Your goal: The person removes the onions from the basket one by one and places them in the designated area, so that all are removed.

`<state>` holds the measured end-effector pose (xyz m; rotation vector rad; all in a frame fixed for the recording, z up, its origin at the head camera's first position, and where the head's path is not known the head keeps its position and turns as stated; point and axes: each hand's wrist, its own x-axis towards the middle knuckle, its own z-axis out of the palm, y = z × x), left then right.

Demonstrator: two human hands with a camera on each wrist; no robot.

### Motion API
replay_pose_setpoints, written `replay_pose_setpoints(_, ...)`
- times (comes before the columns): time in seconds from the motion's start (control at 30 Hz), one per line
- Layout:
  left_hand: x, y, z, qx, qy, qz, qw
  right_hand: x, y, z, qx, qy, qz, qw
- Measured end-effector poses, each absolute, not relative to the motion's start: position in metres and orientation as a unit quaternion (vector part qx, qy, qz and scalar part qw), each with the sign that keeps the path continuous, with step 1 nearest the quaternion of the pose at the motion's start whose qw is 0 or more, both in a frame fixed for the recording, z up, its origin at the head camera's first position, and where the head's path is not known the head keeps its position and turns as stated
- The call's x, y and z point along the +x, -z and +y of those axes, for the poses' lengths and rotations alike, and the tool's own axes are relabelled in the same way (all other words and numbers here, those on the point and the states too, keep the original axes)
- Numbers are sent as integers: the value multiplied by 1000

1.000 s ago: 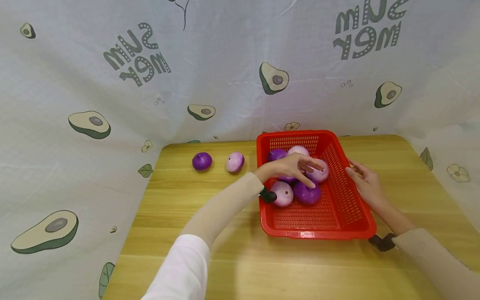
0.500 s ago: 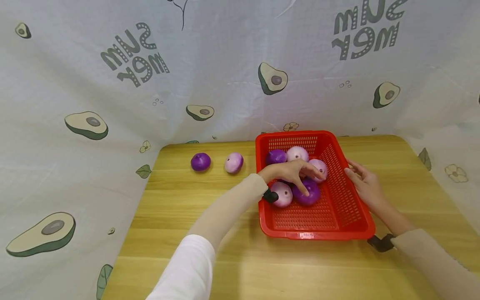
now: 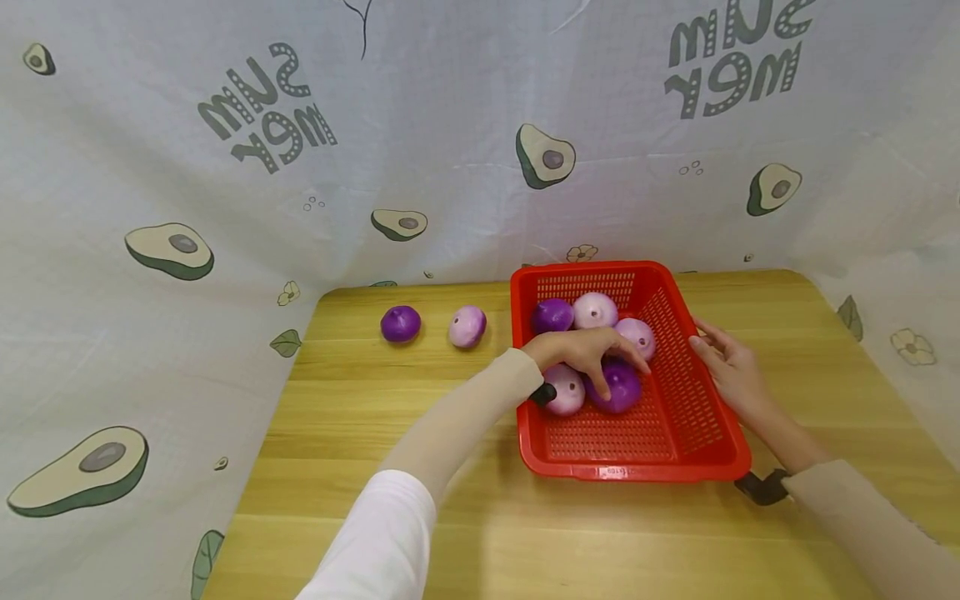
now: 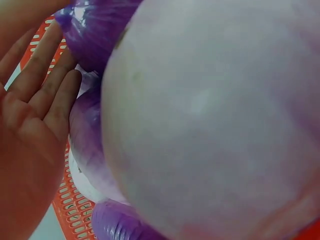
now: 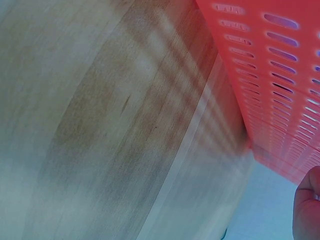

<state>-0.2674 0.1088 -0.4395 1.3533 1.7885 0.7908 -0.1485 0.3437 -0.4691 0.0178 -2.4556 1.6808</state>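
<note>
In the head view a red plastic basket (image 3: 637, 471) holds several onions, some deep purple and others pale. My left hand (image 3: 581, 346) reaches in from the left and grips the purple onion (image 3: 621, 385), thumb on its near side and fingers around its far side. Close to the left wrist camera, a pale onion (image 4: 210, 110) fills much of that view; the fingers (image 4: 60, 95) lie along the purple onion (image 4: 100, 30). My right hand (image 3: 738, 375) holds the basket's right rim, thumb over the edge; only a bit of it shows in the right wrist view.
A purple onion (image 3: 401, 324) and a pale onion (image 3: 468, 326) lie on the wooden table (image 3: 360, 433), left of the basket. Behind the table hangs a white cloth (image 3: 450, 108) with avocado prints. A pale onion (image 3: 595, 310) sits at the back of the basket.
My left hand has lowered into the basket, its thumb moving down and left, and its fingers have closed around the purple onion. The right hand stays on the rim.
</note>
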Motion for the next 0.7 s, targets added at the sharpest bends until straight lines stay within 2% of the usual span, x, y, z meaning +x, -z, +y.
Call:
replay_pose_setpoints(0.2,-263,440,108,528,-239,742,337,-148,469,344,6,-562,-823,85)
replay_pose_setpoints(0.47,-258,443,108,524,-236,744,342,-146,467,343,2,-559,-826,77)
replay_pose_setpoints(0.7,-257,444,111,544,-219,744,320,-147,469,344,2,-559,-824,85)
